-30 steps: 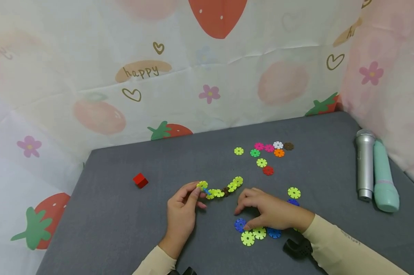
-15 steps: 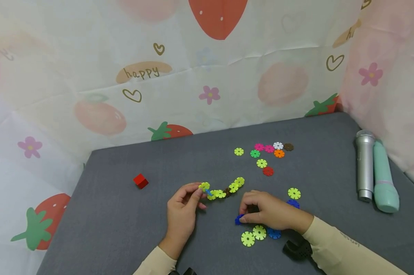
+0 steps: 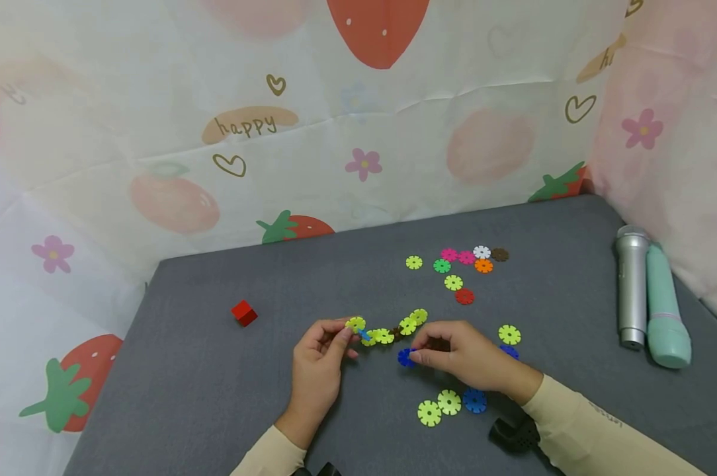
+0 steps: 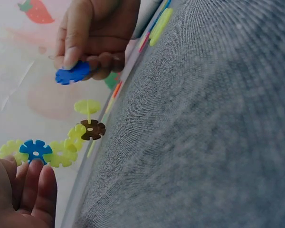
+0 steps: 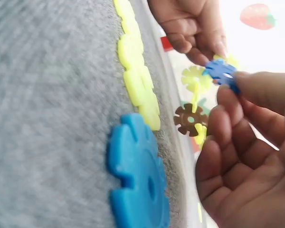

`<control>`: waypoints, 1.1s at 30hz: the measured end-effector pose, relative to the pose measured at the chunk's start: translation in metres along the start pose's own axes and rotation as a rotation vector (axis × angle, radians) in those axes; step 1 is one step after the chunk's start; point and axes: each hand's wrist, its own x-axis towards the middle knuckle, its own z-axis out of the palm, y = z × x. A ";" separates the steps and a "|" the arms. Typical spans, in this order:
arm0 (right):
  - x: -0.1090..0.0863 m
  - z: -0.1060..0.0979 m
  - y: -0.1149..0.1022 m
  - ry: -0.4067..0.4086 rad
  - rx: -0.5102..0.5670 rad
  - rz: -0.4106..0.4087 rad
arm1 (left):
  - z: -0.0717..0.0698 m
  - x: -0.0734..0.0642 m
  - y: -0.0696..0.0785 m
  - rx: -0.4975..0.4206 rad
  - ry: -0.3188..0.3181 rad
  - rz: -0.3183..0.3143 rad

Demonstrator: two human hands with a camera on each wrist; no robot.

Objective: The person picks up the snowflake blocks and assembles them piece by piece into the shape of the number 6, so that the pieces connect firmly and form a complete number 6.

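Across the grey table (image 3: 186, 396), the change is in my right hand (image 3: 471, 356), right of the frame's lower middle: it has moved up and to the left since half a second ago, and the blue disc it pinches has come off the table with it. My left hand (image 3: 315, 370), lower centre, is in much the same place, gripping the left end of the chain (image 3: 382, 336) between thumb and fingers. So, as I judge it, the picking-up is done and both parts are at hand, though I see no join between them yet.

The chain's long axis runs left to right just below the frame's middle, sagging slightly; its free end points to the upper right, past the brown disc (image 4: 92, 129).

The blue disc (image 3: 404, 357) is just below the chain's right half. Being round, it has no real long axis; its free edge points left, towards my left hand, and from the left wrist its face looks tilted.
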 end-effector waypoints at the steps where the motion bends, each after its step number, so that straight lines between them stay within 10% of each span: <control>1: 0.000 0.000 -0.001 0.008 0.007 0.004 | 0.000 0.000 0.000 0.010 0.003 0.004; 33: 0.039 0.014 -0.034 0.208 0.113 0.074 | -0.002 0.000 0.000 0.206 0.017 0.212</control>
